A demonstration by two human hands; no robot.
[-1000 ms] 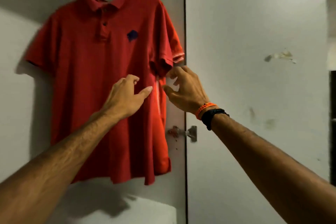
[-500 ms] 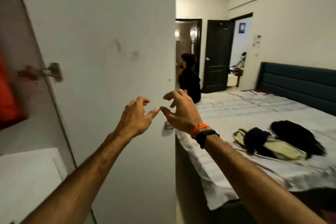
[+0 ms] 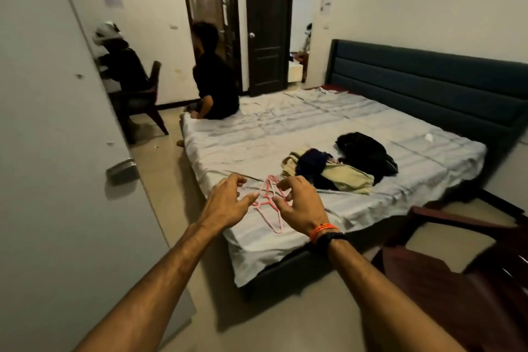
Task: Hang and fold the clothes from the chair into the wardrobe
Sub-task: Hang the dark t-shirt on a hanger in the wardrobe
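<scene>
Reaching forward over the near corner of the bed [image 3: 285,134], both hands are extended with nothing in them. The left hand [image 3: 225,204] has its fingers [image 3: 238,181] spread and loosely curved, gripping nothing. The right hand [image 3: 300,206] is likewise loosely curved and unloaded; its fingers [image 3: 281,183] hover above the pink hangers [image 3: 270,208], and contact cannot be confirmed from this view.

Task status, as a judgement: remaining work is substantial. A pile of clothes [image 3: 328,173], beige and dark pieces together, lies on the bed sheet just beyond the hangers. A separate black garment [image 3: 365,151] lies close beside that pile, toward the headboard [image 3: 428,86]. None of these items is on a hanger or folded. The next step is probably to pick up a hanger and then a garment.

Containers: the wardrobe door [image 3: 57,123] fills the left edge of the view; the wardrobe interior is out of view, so its contents cannot be stated. A dark wooden chair [image 3: 471,280] stands at lower right, its visible part carrying no clothes. A second chair [image 3: 143,94] by the far wall holds dark items. A person [image 3: 214,80] sits on the far end of the bed.
</scene>
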